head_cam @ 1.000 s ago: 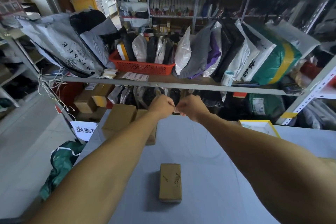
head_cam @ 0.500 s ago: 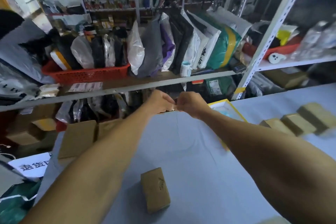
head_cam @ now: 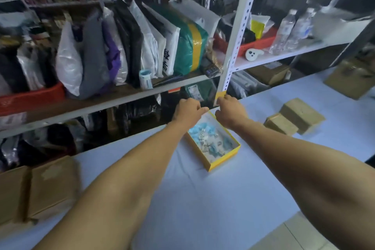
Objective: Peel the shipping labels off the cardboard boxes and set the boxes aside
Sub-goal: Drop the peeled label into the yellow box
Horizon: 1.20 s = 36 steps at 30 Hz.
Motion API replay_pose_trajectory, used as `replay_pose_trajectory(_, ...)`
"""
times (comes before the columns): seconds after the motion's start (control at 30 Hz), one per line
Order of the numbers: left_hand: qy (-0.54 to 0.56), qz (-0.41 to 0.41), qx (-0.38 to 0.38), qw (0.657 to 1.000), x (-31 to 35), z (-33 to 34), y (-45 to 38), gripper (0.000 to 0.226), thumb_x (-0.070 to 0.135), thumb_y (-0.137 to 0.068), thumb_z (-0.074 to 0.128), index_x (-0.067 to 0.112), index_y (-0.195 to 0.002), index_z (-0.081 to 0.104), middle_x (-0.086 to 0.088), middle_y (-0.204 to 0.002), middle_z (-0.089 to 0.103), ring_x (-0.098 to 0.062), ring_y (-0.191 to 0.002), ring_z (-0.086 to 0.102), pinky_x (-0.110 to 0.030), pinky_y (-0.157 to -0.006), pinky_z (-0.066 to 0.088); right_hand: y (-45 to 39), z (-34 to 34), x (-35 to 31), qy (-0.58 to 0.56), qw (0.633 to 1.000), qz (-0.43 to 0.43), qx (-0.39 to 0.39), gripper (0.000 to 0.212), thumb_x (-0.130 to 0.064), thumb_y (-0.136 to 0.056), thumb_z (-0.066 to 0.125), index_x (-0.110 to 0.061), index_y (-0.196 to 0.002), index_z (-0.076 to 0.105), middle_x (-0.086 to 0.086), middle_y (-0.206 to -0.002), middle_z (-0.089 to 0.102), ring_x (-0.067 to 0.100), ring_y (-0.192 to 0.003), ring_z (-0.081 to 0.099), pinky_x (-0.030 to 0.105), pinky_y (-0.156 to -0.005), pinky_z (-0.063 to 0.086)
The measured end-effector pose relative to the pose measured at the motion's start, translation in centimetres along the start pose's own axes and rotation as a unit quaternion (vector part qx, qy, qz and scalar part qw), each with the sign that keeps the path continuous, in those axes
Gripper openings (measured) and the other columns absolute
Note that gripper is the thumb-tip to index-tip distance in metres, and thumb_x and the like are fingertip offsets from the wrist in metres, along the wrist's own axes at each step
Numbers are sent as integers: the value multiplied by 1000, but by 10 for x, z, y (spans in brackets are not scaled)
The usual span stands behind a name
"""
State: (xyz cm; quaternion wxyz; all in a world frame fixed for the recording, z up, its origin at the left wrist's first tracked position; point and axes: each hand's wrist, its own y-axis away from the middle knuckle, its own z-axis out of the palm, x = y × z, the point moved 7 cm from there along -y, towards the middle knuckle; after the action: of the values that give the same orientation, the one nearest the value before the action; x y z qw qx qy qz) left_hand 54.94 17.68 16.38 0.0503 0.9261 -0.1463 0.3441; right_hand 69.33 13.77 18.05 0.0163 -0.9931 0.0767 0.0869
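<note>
My left hand (head_cam: 188, 111) and my right hand (head_cam: 230, 110) are stretched out side by side, a small gap between them, above the far end of a yellow tray (head_cam: 223, 160). The fingers of both are curled in, and no label shows in either. Blue and white scraps (head_cam: 207, 140) lie in the tray. Two small cardboard boxes (head_cam: 281, 124) (head_cam: 302, 114) sit together on the blue-grey table (head_cam: 203, 199), right of my right forearm. Two larger cardboard boxes (head_cam: 52, 186) (head_cam: 11, 195) stand at the table's left edge.
A metal shelf rack (head_cam: 238, 32) runs along the table's far side, packed with parcel bags, red baskets (head_cam: 30, 97) and water bottles (head_cam: 284, 30). Another cardboard box (head_cam: 353, 83) lies at the far right. Pale floor (head_cam: 294, 235) shows at the bottom right.
The view has swung right: the small box near me has left the frame and the yellow tray now lies under my hands. My hands, pinched together before, have come slightly apart.
</note>
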Motion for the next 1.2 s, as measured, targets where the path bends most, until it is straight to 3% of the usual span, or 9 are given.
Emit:
replay_pose_trajectory(0.2,-39,21,-24,999,32,49,-46,21,7,-81,64,22,-70,53,-9,-87,68,-31,-87,62,-34,-68,46,-34,30,48,15,999,-7,-45,27,-20,-93,48,-8,-117,52,15,-127,48,36,-117,44,43,-87,43)
replay_pose_trajectory(0.3,-38,18,-31,999,32,64,-65,11,17,-84,71,14,-76,63,-7,-83,69,-27,-84,63,-38,-70,51,-49,44,60,9,998,-9,-65,27,-19,-91,48,-9,-115,53,15,-126,49,35,-116,45,45,-89,45)
replay_pose_trajectory(0.47,-61,3,-20,998,26,84,-90,25,35,-89,66,14,-75,68,-9,-75,68,-30,-78,63,-42,-70,53,-63,56,68,4,997,-16,-75,26,-18,-90,48,-8,-114,54,15,-124,50,35,-114,46,45,-90,47)
replay_pose_trajectory(0.73,-102,26,-32,994,21,95,-99,5,27,-86,69,24,-82,70,-7,-87,69,-29,-95,59,-43,-80,51,-77,56,67,19,997,-31,-70,24,-19,-91,48,-10,-112,56,14,-121,51,34,-112,47,43,-88,44)
replay_pose_trajectory(0.87,-177,54,-53,981,23,93,-95,26,31,-100,49,22,-108,72,-9,-101,69,-31,-109,54,-39,-81,46,-78,53,63,14,997,-31,-69,26,-19,-91,49,-10,-114,55,13,-123,51,33,-115,46,44,-91,43)
replay_pose_trajectory(0.93,-222,59,-81,970,22,92,-90,40,38,-99,49,19,-132,59,-10,-128,59,-31,-129,42,-41,-95,42,-76,53,60,9,997,-34,-67,27,-18,-90,49,-9,-115,55,14,-123,51,33,-115,46,44,-92,43)
replay_pose_trajectory(1.0,-262,65,-125,955,17,94,-80,71,49,-92,55,15,-150,33,-11,-155,31,-30,-146,19,-44,-114,26,-72,53,56,3,997,-34,-69,29,-16,-89,50,-9,-116,55,13,-124,51,33,-116,46,43,-92,42)
replay_pose_trajectory(1.1,-290,56,-141,945,6,90,-61,98,60,-84,61,14,-156,12,-9,-163,5,-28,-150,0,-45,-120,12,-63,58,45,2,996,-46,-72,32,-14,-88,49,-9,-119,53,13,-124,52,33,-115,47,42,-90,42)
replay_pose_trajectory(1.2,-278,15,-126,952,-17,77,-30,107,62,-80,65,14,-156,5,-10,-164,-1,-29,-151,-3,-45,-121,8,-52,71,22,2,994,-66,-85,35,-14,-88,49,-9,-122,51,14,-124,52,33,-115,48,41,-89,43)
